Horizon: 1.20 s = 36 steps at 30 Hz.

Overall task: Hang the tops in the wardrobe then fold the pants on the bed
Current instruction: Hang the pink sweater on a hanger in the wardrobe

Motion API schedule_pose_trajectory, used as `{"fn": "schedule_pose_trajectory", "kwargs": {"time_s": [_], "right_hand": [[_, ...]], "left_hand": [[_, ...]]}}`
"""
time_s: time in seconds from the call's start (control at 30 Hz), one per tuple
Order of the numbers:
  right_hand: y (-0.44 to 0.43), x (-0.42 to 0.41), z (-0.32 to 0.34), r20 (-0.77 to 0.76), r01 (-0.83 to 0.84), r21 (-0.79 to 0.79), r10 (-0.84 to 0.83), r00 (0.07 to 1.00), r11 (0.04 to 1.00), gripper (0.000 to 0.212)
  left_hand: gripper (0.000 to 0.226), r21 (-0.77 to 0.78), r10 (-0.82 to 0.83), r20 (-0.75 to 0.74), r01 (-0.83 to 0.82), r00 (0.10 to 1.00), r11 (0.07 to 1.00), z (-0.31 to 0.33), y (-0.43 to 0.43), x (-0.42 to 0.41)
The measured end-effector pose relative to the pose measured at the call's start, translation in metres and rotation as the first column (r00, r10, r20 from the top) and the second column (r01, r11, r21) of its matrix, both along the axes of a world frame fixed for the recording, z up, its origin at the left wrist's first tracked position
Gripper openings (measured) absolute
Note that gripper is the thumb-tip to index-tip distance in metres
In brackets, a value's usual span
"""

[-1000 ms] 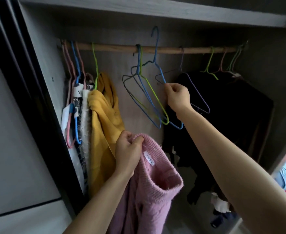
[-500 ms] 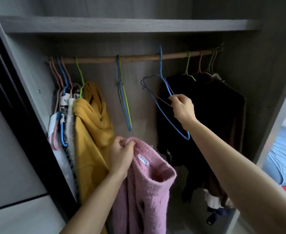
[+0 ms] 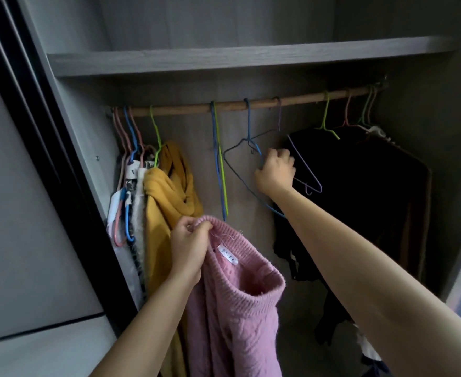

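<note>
Right hand (image 3: 274, 172), centre of frame: fingers curled round the wire of a blue hanger (image 3: 248, 123), gripping it at the shoulder. The hanger's hook sits up at the rod (image 3: 186, 109); its lower bar slants down to the right, behind the forearm.

Left hand (image 3: 190, 248), lower centre: fingers and thumb bunched tight on the ribbed collar of a pink sweater (image 3: 237, 308). The sweater is held up in front of the wardrobe opening, below the rod and not on any hanger. Its neck gapes open towards the camera, with a white label (image 3: 229, 253) showing inside the collar. The body hangs down out of the bottom of the frame.

Just right of the right hand: a purple hanger (image 3: 279, 115), bare, on the rod. Just left of the blue hanger: a blue and green pair of bare hangers (image 3: 222, 170), hanging edge-on.

Left end of rod: a yellow top (image 3: 169, 200) on a green hanger, beside a packed bunch of pink and blue hangers with pale patterned clothes.

Right end of rod: dark clothes (image 3: 373, 186), dim, no detail readable.

Above the rod: a grey shelf (image 3: 224, 59). Far left of frame: a sliding door (image 3: 20, 213) with a black edge.
</note>
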State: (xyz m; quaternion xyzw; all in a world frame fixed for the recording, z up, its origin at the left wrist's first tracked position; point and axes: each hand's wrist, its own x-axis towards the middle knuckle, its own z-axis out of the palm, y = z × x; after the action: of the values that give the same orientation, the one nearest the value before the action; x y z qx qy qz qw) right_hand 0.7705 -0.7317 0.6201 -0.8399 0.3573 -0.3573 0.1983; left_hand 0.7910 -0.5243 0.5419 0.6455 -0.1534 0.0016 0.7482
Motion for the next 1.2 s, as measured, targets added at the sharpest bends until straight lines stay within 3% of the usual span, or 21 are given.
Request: {"fn": "schedule_pose_trajectory", "kwargs": {"time_s": [0.07,0.17,0.23,0.33,0.43,0.63,0.77,0.87,0.97,1.07,1.2], "right_hand": [[0.013,0.011,0.004,0.053,-0.057,-0.058,0.061,0.997,0.997,0.04],[0.031,0.04,0.014,0.114,-0.277,0.233,0.257,0.96,0.932,0.052],[0.039,0.055,0.014,0.108,-0.337,0.351,0.32,0.941,0.874,0.055],[0.042,0.066,0.005,0.202,-0.337,0.349,0.282,0.938,0.874,0.035],[0.041,0.06,0.002,0.329,-0.328,0.366,0.209,0.921,0.871,0.032],[0.041,0.018,0.005,0.493,-0.282,0.17,0.166,0.854,0.944,0.029],[0.045,-0.042,-0.042,0.593,-0.314,0.154,0.166,0.788,0.937,0.02],[0.043,-0.08,-0.086,0.536,-0.363,0.224,0.197,0.821,0.904,0.014],[0.041,-0.111,-0.119,0.445,-0.256,0.27,0.116,0.888,0.928,0.021],[0.039,-0.15,-0.148,0.385,-0.182,0.221,0.086,0.919,0.958,0.02],[0.037,-0.211,-0.162,0.151,-0.126,0.099,0.11,0.982,0.987,0.023]], "left_hand": [[0.011,0.003,0.002,-0.003,-0.002,1.0,1.0,0.0,0.004,0.004],[0.013,0.022,-0.013,-0.009,0.014,1.0,1.0,-0.001,0.009,0.01],[0.011,0.033,-0.016,-0.013,0.017,1.0,0.999,-0.002,0.011,0.015],[0.01,0.055,-0.016,-0.006,0.017,1.0,0.998,-0.003,0.014,0.02],[0.013,0.072,-0.004,0.012,0.003,1.0,0.997,-0.004,0.014,0.023],[0.014,0.045,-0.005,0.041,0.003,0.999,0.999,-0.008,0.012,0.025],[0.017,0.037,-0.007,0.025,0.006,1.0,0.999,-0.021,0.005,0.022],[0.017,0.104,-0.025,0.018,0.023,1.0,0.994,-0.04,-0.001,0.018],[0.016,0.179,-0.042,0.026,0.037,0.999,0.983,-0.065,-0.008,0.012],[0.017,0.255,-0.072,0.056,0.055,0.996,0.965,-0.089,-0.016,0.007],[0.014,0.353,-0.076,0.079,0.043,0.994,0.935,-0.121,-0.03,-0.006]]}}
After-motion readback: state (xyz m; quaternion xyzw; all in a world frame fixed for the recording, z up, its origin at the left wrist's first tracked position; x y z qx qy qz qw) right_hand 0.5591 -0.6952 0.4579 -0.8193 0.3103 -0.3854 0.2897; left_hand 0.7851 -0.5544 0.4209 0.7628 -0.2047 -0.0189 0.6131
